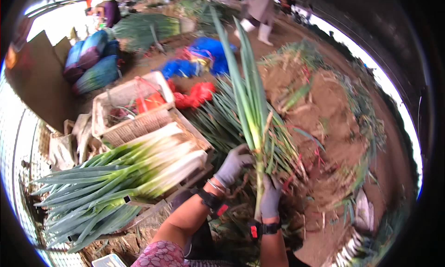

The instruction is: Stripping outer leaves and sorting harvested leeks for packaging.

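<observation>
A long leek (250, 114) stands upright in front of me, its green leaves reaching up and its pale stalk down. My left hand (235, 166), in a grey glove, has its fingers closed at the stalk where the leaves part; its fingertips are partly hidden. Lower down, my right hand (270, 198), gloved too, grips the stalk from the right. A dry, brownish leaf (267, 128) hangs beside the stalk above my right hand. Behind it lies a pile of untrimmed leeks (218, 111). Many cleaned leeks (143, 160) are stacked at my left, white ends toward me.
A beige plastic crate (139, 130) holding red items stands beyond the stack. Red plastic (194, 96) and blue plastic sheeting (211, 53) lie farther off. Wrapped leek bundles (95, 58) sit far left. An earth mound (320, 123) with leaf scraps rises at right. Another person (260, 12) is at the back.
</observation>
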`<state>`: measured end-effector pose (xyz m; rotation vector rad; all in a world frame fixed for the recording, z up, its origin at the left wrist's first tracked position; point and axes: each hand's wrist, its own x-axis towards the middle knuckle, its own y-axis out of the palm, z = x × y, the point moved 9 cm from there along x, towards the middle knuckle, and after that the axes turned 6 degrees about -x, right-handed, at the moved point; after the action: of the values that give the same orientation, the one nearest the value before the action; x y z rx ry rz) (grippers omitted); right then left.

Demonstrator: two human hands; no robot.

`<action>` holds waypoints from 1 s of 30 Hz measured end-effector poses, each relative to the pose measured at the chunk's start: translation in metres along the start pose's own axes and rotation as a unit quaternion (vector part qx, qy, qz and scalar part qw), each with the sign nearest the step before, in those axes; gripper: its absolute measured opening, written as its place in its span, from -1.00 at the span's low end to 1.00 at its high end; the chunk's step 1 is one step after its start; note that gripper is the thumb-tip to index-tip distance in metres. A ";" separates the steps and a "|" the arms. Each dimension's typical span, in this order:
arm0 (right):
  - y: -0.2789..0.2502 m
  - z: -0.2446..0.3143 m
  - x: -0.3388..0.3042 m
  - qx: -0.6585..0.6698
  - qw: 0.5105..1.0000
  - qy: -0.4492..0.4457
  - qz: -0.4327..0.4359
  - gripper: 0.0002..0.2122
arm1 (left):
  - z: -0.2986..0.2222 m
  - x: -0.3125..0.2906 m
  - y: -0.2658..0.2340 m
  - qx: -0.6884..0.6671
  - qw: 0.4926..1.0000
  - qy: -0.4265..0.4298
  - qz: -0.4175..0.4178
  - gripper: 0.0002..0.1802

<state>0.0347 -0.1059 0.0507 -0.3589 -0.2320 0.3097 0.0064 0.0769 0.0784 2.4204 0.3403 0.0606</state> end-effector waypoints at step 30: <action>-0.007 -0.025 -0.016 0.004 0.999 0.051 -0.015 -0.84 | 0.081 0.021 -0.020 -0.055 0.997 0.030 -0.050 -0.82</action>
<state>0.0288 -0.1247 0.0279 -0.3613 -0.1359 0.2623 0.0326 0.0458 0.0029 2.2918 0.4735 0.1050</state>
